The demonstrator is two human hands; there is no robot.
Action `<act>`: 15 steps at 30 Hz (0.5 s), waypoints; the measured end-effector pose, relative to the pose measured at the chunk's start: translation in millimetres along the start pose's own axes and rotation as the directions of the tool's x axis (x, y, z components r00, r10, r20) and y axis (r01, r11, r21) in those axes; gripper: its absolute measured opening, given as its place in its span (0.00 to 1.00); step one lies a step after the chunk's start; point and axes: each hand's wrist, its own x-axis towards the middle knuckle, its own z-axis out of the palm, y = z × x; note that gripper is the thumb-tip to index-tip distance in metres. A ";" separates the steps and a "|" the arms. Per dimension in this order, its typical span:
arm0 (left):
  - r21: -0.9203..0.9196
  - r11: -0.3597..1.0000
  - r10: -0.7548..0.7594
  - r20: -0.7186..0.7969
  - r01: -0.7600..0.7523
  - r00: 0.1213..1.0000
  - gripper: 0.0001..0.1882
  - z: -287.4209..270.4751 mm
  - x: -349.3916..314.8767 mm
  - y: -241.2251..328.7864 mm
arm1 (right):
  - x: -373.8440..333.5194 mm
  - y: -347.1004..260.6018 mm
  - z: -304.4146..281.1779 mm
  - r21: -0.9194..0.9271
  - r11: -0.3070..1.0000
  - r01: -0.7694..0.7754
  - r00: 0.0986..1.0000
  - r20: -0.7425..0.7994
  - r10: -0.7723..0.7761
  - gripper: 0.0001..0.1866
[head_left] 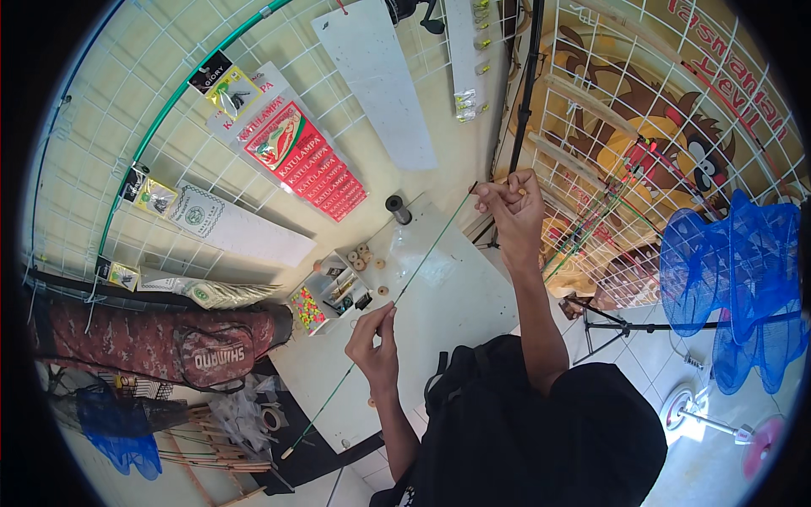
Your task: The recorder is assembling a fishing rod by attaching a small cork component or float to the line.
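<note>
A thin green rod (435, 247) runs slantwise over the white table, from a pale tip at the lower left to a dark end at the upper right. Around its middle, my left hand (374, 345) is closed in a pinch of thumb and fingers. My right hand (512, 207) is raised higher, its fingertips pinched at the rod's dark end. A small orange bit shows between the right fingers; what it is I cannot make out.
On the white table (473, 317) stand a compartment box (342, 291) of small colourful parts, several cork-like rings (359, 258) and a dark spool (397, 209). Wire racks with hanging packets (304, 152) rise behind. Blue nets (726, 270) hang right; a rod bag (169, 342) lies left.
</note>
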 end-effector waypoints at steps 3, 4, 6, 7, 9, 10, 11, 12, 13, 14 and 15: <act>0.009 1.000 0.011 0.001 -0.011 1.000 0.08 -0.3 -0.2 0.7 | 0.2 -1.3 -0.5 -0.010 1.000 0.015 1.000 -0.001 -0.015 0.21; 0.011 1.000 0.007 0.002 -0.007 1.000 0.08 -0.3 -0.5 0.2 | 0.3 -1.7 -0.6 -0.017 1.000 0.020 1.000 -0.008 -0.020 0.20; 0.013 1.000 0.004 0.004 -0.004 1.000 0.08 -0.1 -0.9 0.3 | 0.0 -1.5 -0.3 -0.014 1.000 0.026 1.000 -0.014 -0.026 0.20; 0.007 1.000 -0.003 0.002 0.003 1.000 0.08 0.1 -1.1 0.6 | -0.3 -1.6 -0.4 -0.011 0.999 0.032 0.999 -0.020 -0.032 0.20; 0.002 1.000 -0.011 0.000 0.011 1.000 0.08 0.8 -1.4 0.2 | -0.5 -0.2 -2.1 -0.020 0.999 0.030 0.999 -0.021 -0.030 0.20; -0.001 1.000 -0.009 -0.001 0.009 1.000 0.08 1.4 -1.5 -0.9 | -0.4 0.4 -2.8 -0.028 0.999 0.028 0.999 -0.021 -0.029 0.20; -0.004 1.000 -0.008 -0.002 0.008 1.000 0.08 2.1 -1.5 -1.6 | -0.1 0.7 -3.3 -0.029 0.999 0.028 0.999 -0.022 -0.028 0.20; -0.003 1.000 -0.006 -0.004 0.006 1.000 0.08 1.1 -1.7 -0.3 | -0.3 -0.1 -2.7 -0.034 0.999 0.029 0.999 -0.021 -0.030 0.20; -0.005 1.000 -0.013 -0.005 0.013 1.000 0.08 0.2 -1.9 1.4 | -0.4 -0.8 -2.2 -0.039 0.999 0.030 0.999 -0.019 -0.031 0.20; -0.007 1.000 -0.020 -0.006 0.020 1.000 0.08 -0.6 -2.1 2.6 | -0.1 -1.0 -1.9 -0.037 0.999 0.031 0.999 -0.018 -0.032 0.20; -0.008 1.000 -0.020 -0.005 0.020 1.000 0.08 -0.1 -2.0 2.5 | 0.6 0.1 -2.9 -0.040 0.999 0.035 0.999 -0.024 -0.036 0.20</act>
